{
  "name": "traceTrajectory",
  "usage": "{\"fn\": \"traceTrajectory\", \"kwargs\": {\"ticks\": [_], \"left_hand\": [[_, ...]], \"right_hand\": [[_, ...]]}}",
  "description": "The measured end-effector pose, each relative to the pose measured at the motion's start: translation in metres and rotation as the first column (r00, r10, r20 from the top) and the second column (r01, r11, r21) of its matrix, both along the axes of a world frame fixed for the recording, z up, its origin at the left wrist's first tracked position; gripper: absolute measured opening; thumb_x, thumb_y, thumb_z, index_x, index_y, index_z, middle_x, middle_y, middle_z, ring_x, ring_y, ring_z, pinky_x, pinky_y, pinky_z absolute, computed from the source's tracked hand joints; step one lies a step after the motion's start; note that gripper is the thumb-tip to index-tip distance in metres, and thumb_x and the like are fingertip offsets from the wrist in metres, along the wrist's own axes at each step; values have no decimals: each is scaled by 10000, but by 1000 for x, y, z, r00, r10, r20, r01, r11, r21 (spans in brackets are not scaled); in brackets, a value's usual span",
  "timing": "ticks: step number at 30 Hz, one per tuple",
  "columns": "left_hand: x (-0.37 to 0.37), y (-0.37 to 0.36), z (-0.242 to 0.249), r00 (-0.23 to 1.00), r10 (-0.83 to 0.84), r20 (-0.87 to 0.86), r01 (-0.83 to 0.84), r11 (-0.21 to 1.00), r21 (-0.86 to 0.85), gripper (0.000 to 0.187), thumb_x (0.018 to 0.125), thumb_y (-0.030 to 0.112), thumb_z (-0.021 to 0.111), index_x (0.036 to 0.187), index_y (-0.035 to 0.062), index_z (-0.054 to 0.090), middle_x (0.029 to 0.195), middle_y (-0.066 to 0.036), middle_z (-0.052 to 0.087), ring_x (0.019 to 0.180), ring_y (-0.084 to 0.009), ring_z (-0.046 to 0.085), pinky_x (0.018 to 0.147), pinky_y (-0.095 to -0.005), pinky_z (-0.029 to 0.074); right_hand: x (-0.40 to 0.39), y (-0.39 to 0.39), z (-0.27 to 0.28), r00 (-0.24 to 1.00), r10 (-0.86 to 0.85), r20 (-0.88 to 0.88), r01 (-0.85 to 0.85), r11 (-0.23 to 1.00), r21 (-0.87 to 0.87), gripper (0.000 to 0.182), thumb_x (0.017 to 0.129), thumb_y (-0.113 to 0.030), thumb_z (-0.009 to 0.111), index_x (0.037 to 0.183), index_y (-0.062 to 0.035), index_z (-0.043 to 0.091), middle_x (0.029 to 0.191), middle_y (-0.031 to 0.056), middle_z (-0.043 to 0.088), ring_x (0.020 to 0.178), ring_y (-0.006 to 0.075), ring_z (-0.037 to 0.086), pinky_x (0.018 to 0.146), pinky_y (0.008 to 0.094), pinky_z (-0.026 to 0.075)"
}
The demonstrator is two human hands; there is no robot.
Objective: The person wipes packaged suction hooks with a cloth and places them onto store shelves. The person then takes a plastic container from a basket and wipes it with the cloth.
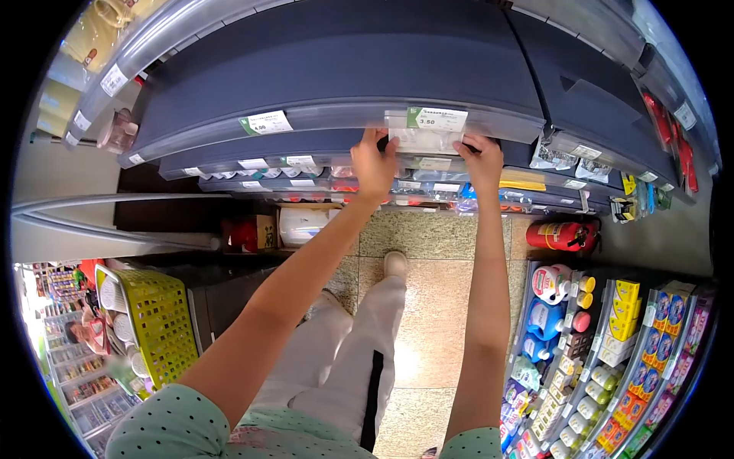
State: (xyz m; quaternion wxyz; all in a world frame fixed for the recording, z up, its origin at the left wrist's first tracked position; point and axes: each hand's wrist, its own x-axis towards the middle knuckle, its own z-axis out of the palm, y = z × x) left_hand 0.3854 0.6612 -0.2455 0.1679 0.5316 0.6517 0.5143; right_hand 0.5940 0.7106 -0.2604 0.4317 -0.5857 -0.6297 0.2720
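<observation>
My left hand [373, 164] pinches the left edge of a clear plastic label holder [425, 141] at the front of a dark shelf. Opposite it, the fingers of my right hand [482, 159] close on the holder's right edge. A green and white price label [436, 119] reading 3.50 shows in its upper part, overlapping the shelf's clear front strip [344, 116]. Farther left along that strip sits another price label [265, 123]. The dark shelf top [329, 61] spreads out beyond both hands.
Lower shelves with packaged goods [344, 180] lie beneath my hands. A red fire extinguisher [562, 235] stands on the floor at right, near shelves of bottles [544, 317] and boxes. At left are a yellow-green basket [164, 321] and a curved metal rail [115, 200]; a person [93, 330] is beyond.
</observation>
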Motion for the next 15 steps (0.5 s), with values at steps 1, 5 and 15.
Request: {"fn": "traceTrajectory", "kwargs": {"ticks": [1, 5, 15], "left_hand": [[0, 0, 0, 1000, 5, 2, -5, 1000, -7, 224, 827, 15, 714, 998, -26, 575, 929, -153, 721, 844, -271, 708, 764, -322, 525], [0, 4, 2, 1000, 30, 7, -30, 999, -38, 227, 826, 37, 715, 1011, -30, 602, 921, -168, 721, 850, -313, 707, 758, -344, 531], [-6, 8, 1, 999, 46, -26, -48, 993, -106, 178, 816, 55, 735, 929, -42, 637, 823, -165, 698, 714, -304, 665, 684, -364, 506]], "right_hand": [[0, 0, 1, 1000, 5, 22, -5, 1000, 5, 303, 740, -255, 799, 951, -44, 748, 874, 115, 735, 741, 247, 696, 705, 319, 516], [-1, -1, -1, 999, -4, 36, 3, 1000, 27, 298, 744, -267, 797, 955, -61, 752, 855, 121, 728, 714, 257, 688, 685, 323, 510], [-8, -4, 8, 999, -34, 2, 34, 999, 25, 258, 749, -239, 794, 914, -53, 730, 825, 104, 724, 656, 228, 661, 638, 306, 491]]}}
